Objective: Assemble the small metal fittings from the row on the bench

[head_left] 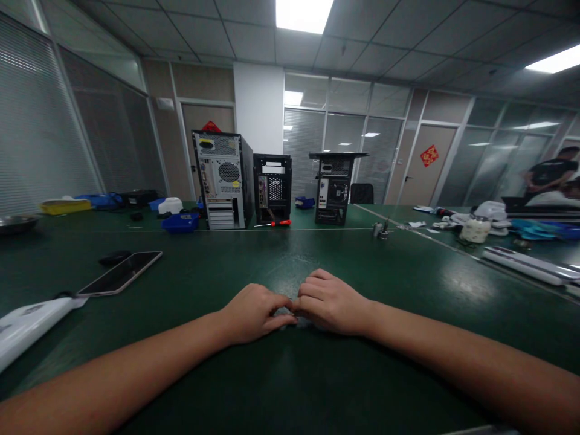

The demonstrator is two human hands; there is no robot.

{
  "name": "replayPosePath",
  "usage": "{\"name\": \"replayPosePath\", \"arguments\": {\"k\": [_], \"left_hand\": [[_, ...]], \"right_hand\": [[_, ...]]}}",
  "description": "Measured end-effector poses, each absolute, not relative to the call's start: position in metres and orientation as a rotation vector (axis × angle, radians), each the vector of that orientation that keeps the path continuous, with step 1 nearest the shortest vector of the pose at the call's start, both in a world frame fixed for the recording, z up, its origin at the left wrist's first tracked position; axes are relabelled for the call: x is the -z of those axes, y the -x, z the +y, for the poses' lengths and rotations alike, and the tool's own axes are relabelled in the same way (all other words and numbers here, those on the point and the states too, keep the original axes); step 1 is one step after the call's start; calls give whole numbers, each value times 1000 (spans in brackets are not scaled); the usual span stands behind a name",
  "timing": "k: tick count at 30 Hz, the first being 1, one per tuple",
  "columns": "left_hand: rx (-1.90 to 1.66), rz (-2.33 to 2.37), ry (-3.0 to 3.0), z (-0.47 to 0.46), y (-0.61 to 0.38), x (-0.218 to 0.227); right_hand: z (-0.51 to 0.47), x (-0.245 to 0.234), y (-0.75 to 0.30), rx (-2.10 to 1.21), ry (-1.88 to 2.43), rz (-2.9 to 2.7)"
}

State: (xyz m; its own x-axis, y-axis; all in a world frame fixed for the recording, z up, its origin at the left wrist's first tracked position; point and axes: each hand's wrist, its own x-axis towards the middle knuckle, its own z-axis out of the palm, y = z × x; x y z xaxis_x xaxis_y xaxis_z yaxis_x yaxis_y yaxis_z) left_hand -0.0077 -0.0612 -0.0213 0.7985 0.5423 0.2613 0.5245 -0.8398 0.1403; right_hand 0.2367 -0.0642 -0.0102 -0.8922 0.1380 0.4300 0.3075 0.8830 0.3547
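Over the green tabletop (299,386), my left hand (256,311) and my right hand (333,305) meet fingertip to fingertip. The left thumb and forefinger are pinched together. My right hand is closed, its fingers curled in toward the left one. Whatever lies between the fingertips is too small and hidden to make out; a pale, see-through patch shows just below them. Beyond the hands, a red-handled screwdriver (281,223) lies in front of an open black computer case (283,193).
A tall computer tower (221,178) and another black case (333,190) stand farther back. On the left are a tablet-like device (122,275), a white object (34,326) and a blue bin (180,223). To the right lie a white jar (475,229) and a long white device (528,264). A person (550,175) is at far right.
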Motion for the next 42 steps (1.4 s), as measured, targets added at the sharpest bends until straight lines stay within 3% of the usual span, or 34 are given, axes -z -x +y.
{"name": "replayPosePath", "arguments": {"k": [10,17,36,42], "left_hand": [[-332,1002,-2919,-75,4,12],[-317,985,-2924,-79,12,8],[-280,1009,-2940,-83,-2,5],[-266,1025,-2943,-79,-3,7]], "right_hand": [[-2,-2,-338,472,1095,-2304],[59,31,-458,-23,1631,-1987],[83,47,-511,-286,1793,-1441],[84,38,-517,-172,1729,-1412]]}}
